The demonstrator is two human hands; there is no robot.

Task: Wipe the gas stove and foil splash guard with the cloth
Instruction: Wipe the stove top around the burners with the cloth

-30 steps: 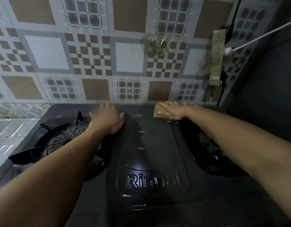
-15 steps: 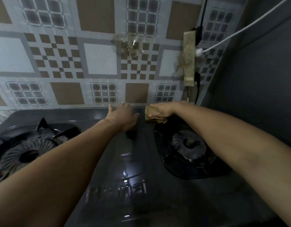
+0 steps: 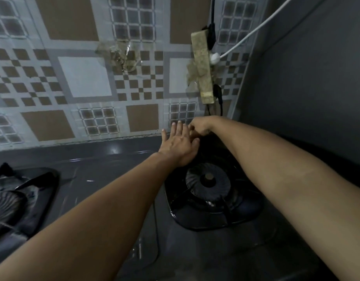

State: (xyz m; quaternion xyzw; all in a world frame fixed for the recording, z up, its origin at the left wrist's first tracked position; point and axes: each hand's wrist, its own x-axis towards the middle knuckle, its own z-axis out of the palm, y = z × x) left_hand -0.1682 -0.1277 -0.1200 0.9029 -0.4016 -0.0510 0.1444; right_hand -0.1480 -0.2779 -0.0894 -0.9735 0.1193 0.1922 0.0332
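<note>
Two hands (image 3: pixel 180 145) at stove (image 3: pixel 114 179) rear.

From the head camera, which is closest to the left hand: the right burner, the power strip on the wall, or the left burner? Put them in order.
Measured from the left hand:
1. Right burner, just below the hand, towards the camera.
2. Power strip, up on the tiled wall, above the hand.
3. Left burner, far off at the left edge.

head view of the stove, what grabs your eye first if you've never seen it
Both hands meet at the stove's back edge: the left hand lies flat, the right hand curled beside it, above the right burner. Behind them rises the checkered splash guard, a grimy power strip stuck on it.
</note>
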